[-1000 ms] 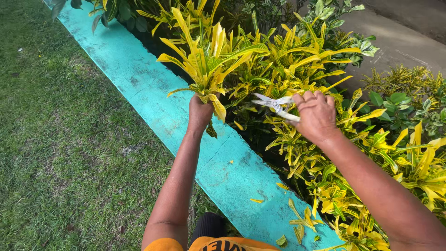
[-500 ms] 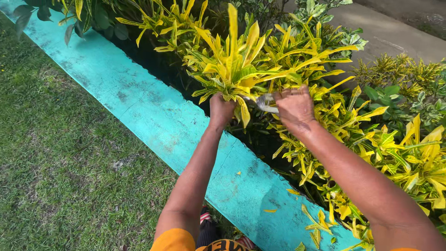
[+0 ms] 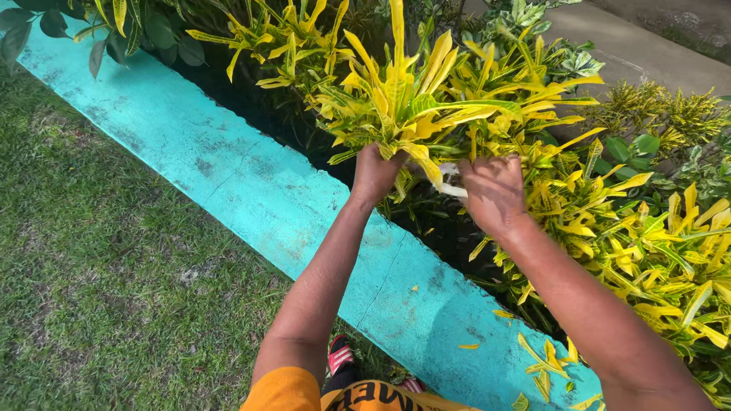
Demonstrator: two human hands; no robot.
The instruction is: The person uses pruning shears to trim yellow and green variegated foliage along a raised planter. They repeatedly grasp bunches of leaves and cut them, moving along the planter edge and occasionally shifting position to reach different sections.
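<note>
Your left hand [image 3: 375, 173] is clenched round a bunch of yellow-green croton stems [image 3: 403, 106], leaves fanning up above the fist. Your right hand [image 3: 493, 190] grips pale shears [image 3: 451, 181], just right of that fist, blades mostly hidden. Turquoise curb [image 3: 251, 198] runs below both wrists, w/ cut leaves [image 3: 544, 361] on it.

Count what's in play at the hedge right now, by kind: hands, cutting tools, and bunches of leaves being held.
Hands: 2, left hand and right hand
Cutting tools: 1, pale shears, mostly hidden
Held bunches: 1, yellow leaf cluster
Total: 4
</note>
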